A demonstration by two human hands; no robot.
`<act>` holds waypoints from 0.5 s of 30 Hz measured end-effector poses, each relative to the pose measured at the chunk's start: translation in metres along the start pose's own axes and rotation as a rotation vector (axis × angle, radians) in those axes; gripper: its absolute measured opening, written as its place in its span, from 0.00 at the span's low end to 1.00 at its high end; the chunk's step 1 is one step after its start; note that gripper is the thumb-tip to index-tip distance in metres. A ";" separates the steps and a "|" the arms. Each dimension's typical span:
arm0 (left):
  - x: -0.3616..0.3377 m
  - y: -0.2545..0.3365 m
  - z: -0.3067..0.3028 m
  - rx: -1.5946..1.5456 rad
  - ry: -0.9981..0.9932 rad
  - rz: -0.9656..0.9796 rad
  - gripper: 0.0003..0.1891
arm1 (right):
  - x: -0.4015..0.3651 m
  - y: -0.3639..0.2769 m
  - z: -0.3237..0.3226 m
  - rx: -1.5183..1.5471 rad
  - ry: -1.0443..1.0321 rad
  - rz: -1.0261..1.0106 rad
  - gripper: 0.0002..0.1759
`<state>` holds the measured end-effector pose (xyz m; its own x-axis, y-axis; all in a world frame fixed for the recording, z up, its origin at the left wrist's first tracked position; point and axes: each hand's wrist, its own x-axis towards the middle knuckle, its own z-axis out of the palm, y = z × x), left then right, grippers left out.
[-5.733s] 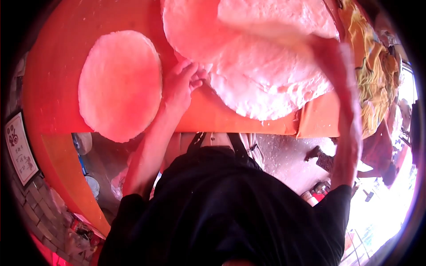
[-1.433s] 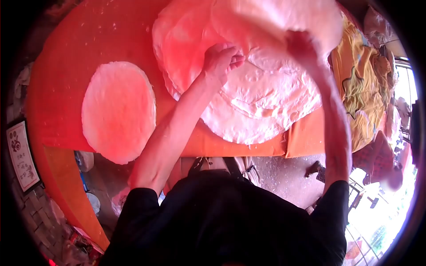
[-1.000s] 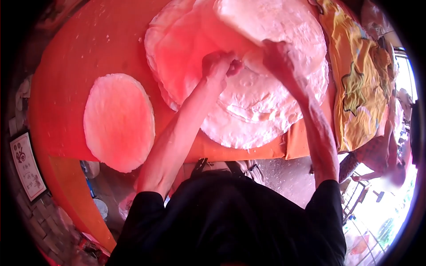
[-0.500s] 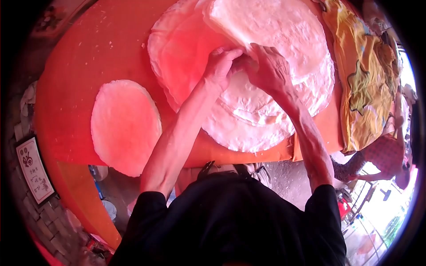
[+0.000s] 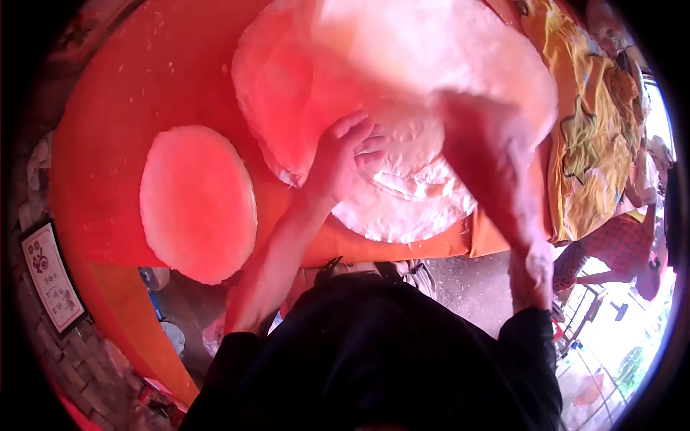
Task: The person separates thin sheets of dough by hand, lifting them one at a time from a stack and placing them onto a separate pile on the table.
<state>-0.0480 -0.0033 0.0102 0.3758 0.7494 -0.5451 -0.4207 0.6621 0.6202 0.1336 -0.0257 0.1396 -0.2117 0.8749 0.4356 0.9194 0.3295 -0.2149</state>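
Observation:
A stack of large, thin flatbread-like dough sheets (image 5: 402,215) lies on the orange-covered table. The top sheet (image 5: 438,43) is smeared by motion and spreads over the far and right part of the stack. My left hand (image 5: 345,154) hovers at or just above the stack's near left part, fingers apart and holding nothing. Over the right side of the stack, my right hand (image 5: 467,118) is blurred at the top sheet's near part; its fingers cannot be made out. A separate oval dough sheet (image 5: 198,205) lies flat to the left.
Orange cloth (image 5: 108,136) covers the table. A crumpled yellow cloth (image 5: 586,136) lies along the right side. A framed sign (image 5: 52,276) stands at the lower left by woven matting. Another person in a checked garment (image 5: 622,244) is at the far right.
My hands, which were together at the edge of the top sheet, have separated. The left let go and opened, moving down and left; the right moved right. The top sheet has spread wider.

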 end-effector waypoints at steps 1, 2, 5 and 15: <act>-0.003 -0.005 -0.003 -0.063 -0.053 -0.001 0.11 | -0.011 -0.004 0.012 0.177 -0.199 0.109 0.03; -0.003 -0.015 -0.014 -0.114 -0.095 0.056 0.17 | -0.021 -0.016 0.014 0.204 -0.245 0.158 0.03; -0.003 -0.025 -0.023 -0.159 -0.005 0.168 0.13 | -0.039 -0.024 -0.010 0.524 -0.398 0.448 0.03; 0.008 -0.001 -0.062 -0.358 -0.279 0.058 0.16 | -0.041 0.012 -0.052 1.280 0.286 1.156 0.19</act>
<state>-0.0955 0.0022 -0.0299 0.5308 0.7879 -0.3123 -0.6881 0.6157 0.3839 0.1708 -0.0765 0.1648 0.4961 0.8034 -0.3294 -0.3061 -0.1932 -0.9322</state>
